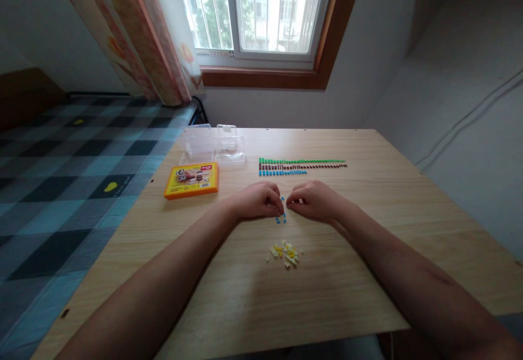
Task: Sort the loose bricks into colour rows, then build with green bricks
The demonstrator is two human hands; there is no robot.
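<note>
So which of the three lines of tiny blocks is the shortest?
The blue row, nearest the person. It ends well before the green row and the dark red-brown row, which both run farther right.

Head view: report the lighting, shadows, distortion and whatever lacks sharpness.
Head view: daylight glares through the window, bleaching much of it white; head view: soft shadow dims the near part of the table; head view: the forearms look stretched, apparently by a wide lens; head view: the loose blue pieces by the left hand are too small for detail.
</note>
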